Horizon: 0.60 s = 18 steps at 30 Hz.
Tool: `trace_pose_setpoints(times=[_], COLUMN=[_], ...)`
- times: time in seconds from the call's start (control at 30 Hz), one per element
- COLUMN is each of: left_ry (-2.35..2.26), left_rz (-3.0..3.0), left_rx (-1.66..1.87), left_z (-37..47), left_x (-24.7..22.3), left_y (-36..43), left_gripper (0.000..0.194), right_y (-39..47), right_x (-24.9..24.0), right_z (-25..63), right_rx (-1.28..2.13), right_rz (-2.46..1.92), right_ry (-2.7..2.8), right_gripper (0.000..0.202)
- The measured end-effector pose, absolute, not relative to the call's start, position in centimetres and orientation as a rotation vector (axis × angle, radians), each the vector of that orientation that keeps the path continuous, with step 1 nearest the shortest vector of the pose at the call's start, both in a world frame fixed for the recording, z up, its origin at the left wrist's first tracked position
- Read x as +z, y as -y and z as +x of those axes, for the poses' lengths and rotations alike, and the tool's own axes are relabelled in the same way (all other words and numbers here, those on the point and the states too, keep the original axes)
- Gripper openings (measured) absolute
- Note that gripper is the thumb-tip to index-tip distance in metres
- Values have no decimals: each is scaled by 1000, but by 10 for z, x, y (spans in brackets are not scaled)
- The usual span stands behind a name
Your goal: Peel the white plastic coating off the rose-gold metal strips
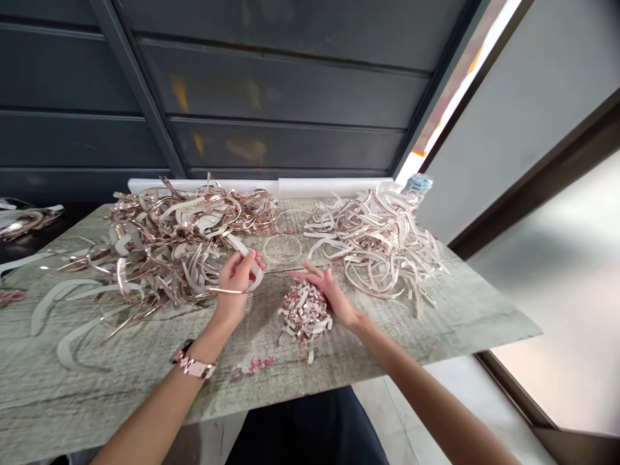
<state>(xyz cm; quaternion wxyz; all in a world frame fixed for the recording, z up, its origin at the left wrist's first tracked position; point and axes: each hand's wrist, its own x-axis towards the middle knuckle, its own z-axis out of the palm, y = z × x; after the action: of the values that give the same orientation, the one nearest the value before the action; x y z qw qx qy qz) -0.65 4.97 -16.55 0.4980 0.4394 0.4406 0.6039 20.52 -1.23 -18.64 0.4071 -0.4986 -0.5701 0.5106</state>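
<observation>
Pinched in my left hand [238, 279] is a curved white and rose-gold strip [256, 279], its thin end sticking out over the wrist side. My right hand [332, 290] rests at the upper right edge of a small heap of short cut pieces [305, 311], its fingers stretched over the top; nothing is seen gripped in it. Behind and left of my left hand spreads a large tangle of shiny strips [169, 239]. Another tangle of paler strips [382, 236] lies beyond my right hand.
The wood-patterned tabletop [387, 349] has white rolls [334, 188] along its back edge. A light-blue item [419, 183] stands at the back right corner. More strips [29, 219] lie on a dark surface at far left. A dark panelled wall [290, 90] rises behind.
</observation>
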Motion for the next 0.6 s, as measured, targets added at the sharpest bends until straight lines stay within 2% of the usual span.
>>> trace_pose_setpoints(times=[0.2,0.33,0.5,0.6], left_ry=[-1074,-1079,-1066,-1056], left_rz=[1082,1099,1103,1105], left_rx=[1454,1451,1495,1496], left_z=[-7,-6,-6,-7], left_x=[-164,-163,-167,-169], left_y=[-50,-49,-50,-51], left_gripper=[33,35,35,34], right_y=[9,7,3,14], right_x=[-154,-134,-159,-183], right_z=[241,230,196,192], right_rx=[1031,1028,1043,974], right_rz=[-1135,-1175,-1374,-1485], right_ry=[1446,1580,1557,1387], right_gripper=[75,50,34,38])
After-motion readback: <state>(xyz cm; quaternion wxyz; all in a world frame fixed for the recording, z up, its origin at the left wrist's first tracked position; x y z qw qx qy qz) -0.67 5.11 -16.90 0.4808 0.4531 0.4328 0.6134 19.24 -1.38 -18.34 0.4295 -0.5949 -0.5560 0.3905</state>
